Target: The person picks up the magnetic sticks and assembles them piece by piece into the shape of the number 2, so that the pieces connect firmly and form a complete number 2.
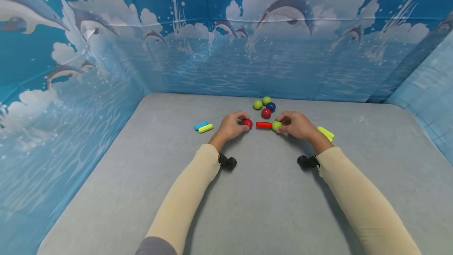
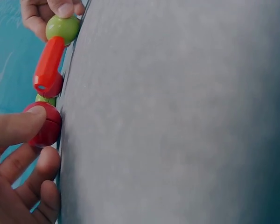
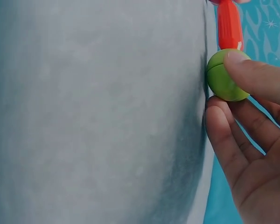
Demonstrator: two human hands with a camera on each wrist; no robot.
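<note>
Taking the red stick (image 1: 264, 125) as the center of the clock, your cream sleeves (image 1: 187, 188) are reaching in from 8 and 4 o'clock over the gray counter (image 1: 262, 207). A black device (image 1: 227, 162) is sitting at your left wrist, toward 7:30, and a second black device (image 1: 308, 162) at your right, toward 4. At about 3 o'clock, a yellow-green stick (image 1: 325, 132) is lying partly hidden by your right wrist. Out at 9, a lime stick (image 1: 205, 128) is lying just beside a blue stick (image 1: 201, 125).

At the center, the red stick is lying crosswise, pointing to 9 and 3. At 3 o'clock, the grip of your right hand (image 1: 297, 124) is pinching a green ball (image 1: 277, 126), which is touching the stick's end. At 9, the grip of your left hand (image 1: 233, 126) is pinching a dark red ball (image 1: 247, 124), and a small gap is showing between ball and stick.

Beyond, at 12, another red ball (image 1: 266, 113) is resting, with a navy ball (image 1: 270, 107) behind it toward 12:30. Two more green balls (image 1: 257, 104) are sitting at 11:30 and 12. Farthest off, a dolphin-print curtain (image 1: 219, 62) is hanging.
</note>
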